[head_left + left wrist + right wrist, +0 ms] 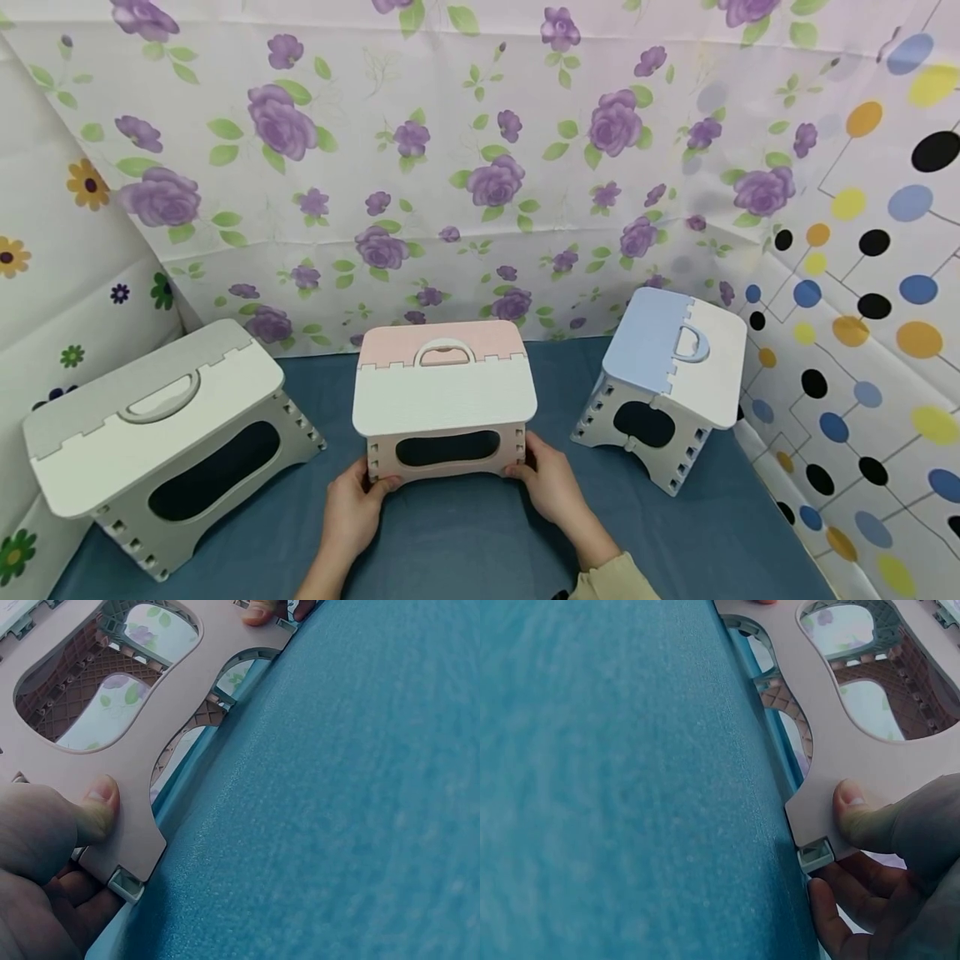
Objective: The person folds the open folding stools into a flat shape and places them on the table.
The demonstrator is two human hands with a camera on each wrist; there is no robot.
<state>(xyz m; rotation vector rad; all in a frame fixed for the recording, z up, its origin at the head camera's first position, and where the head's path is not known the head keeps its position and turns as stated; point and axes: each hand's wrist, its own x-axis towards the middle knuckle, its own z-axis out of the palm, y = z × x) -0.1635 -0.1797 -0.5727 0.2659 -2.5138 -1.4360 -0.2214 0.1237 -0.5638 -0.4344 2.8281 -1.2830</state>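
Observation:
A folding step stool point(444, 400) with a pink and white top, pink front panel and a carry handle stands unfolded in the middle of the head view. My left hand point(352, 507) grips its front left leg, thumb on the front panel and fingers behind the edge. On the opposite side my right hand point(551, 483) holds the front right leg in the same way. The left wrist view shows the left thumb point(100, 806) pressed flat on the pink panel. In the right wrist view the right fingers point(855, 889) curl behind the leg's foot.
To the left stands a longer grey and white folding stool point(172, 417). A blue and white folding stool point(667, 367) stands at the right, turned at an angle. Blue cloth point(465, 542) covers the table. Flowered sheeting point(450, 167) hangs behind, dotted sheeting point(862, 333) at the right.

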